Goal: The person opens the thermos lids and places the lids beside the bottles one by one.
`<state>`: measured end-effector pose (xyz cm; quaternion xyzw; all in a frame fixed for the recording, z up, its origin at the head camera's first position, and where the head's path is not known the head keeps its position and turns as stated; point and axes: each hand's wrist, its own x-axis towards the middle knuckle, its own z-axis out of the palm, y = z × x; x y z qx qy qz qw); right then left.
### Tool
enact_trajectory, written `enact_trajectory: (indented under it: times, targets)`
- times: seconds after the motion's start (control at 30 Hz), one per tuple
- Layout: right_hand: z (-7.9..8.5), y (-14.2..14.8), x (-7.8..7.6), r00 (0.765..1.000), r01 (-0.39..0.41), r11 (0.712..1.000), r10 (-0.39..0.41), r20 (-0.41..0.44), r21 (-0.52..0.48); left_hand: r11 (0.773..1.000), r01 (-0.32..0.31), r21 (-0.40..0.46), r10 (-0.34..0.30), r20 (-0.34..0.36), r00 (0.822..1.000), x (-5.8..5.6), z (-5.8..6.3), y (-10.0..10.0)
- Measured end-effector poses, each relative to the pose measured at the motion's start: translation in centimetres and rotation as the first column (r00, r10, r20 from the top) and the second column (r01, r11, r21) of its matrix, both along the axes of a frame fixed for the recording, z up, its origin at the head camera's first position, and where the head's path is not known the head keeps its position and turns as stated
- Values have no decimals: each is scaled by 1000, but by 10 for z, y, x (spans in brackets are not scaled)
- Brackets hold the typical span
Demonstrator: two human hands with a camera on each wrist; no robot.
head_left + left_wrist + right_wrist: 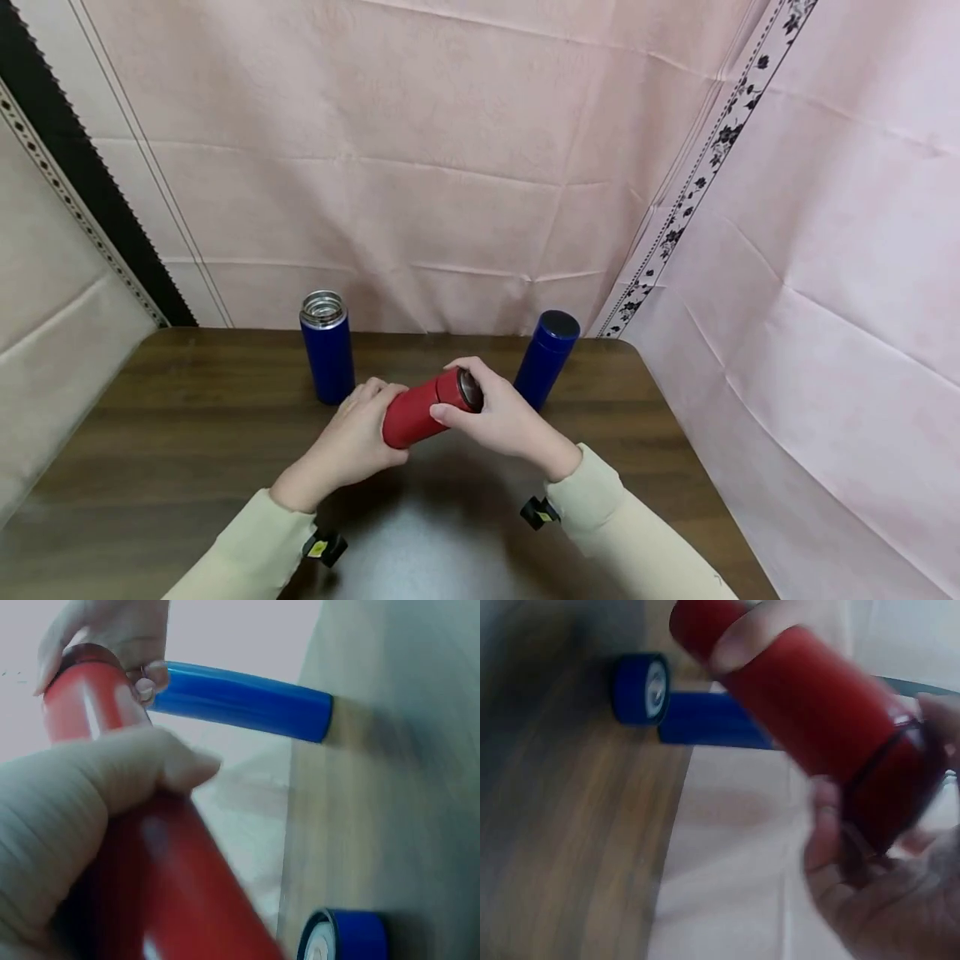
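A red thermos bottle (pixel 412 417) is held tilted above the table, its dark-topped lid (pixel 470 390) toward the right. My left hand (pixel 363 429) grips the body, with the thumb lying across it in the left wrist view. Around the lid end curl the fingers and thumb of my right hand (pixel 498 412); a dark seam shows between lid and body in the right wrist view. Behind the left hand stands a lidless blue thermos bottle (pixel 328 358) with a bare metal mouth. Another blue bottle (pixel 546 358), its dark top on, stands behind the right hand.
A loose blue lid (pixel 634 690) rests on the wooden table (pixel 187 400), hidden behind the hands in the head view. Pink cloth (pixel 450 167) hangs along the table's back edge, and more cloth (pixel 810 292) borders the right side.
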<state>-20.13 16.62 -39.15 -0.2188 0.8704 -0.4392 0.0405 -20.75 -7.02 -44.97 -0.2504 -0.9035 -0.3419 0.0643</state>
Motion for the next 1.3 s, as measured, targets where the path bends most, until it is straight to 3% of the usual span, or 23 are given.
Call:
enact_trajectory:
  times: [0.13, 0.3, 0.73, 0.97, 1.17, 1.3]
  targets:
    - [2, -5, 2, 990, 72, 997, -72, 120, 11, 994, -75, -76, 66, -125, 990, 1, 0, 0]
    - [0, -9, 2, 977, 148, 989, -146, 155, -3, 990, -103, -96, 82, -202, 976, 2, 1, 3]
    - [-7, -8, -6, 980, 164, 986, -159, 120, -29, 995, -64, -79, 53, -130, 990, -6, 5, 0]
    - [-9, -4, -4, 991, 122, 992, -119, 58, -41, 998, -36, -57, 32, -71, 997, -5, 5, -2]
    - [-12, 1, -1, 995, 74, 997, -75, -70, -22, 1000, 22, -21, -22, -20, 1000, -2, 7, -5]
    - [-14, 4, 2, 977, 25, 999, -20, -211, 20, 999, 48, -7, -48, 23, 999, 1, 8, -6]
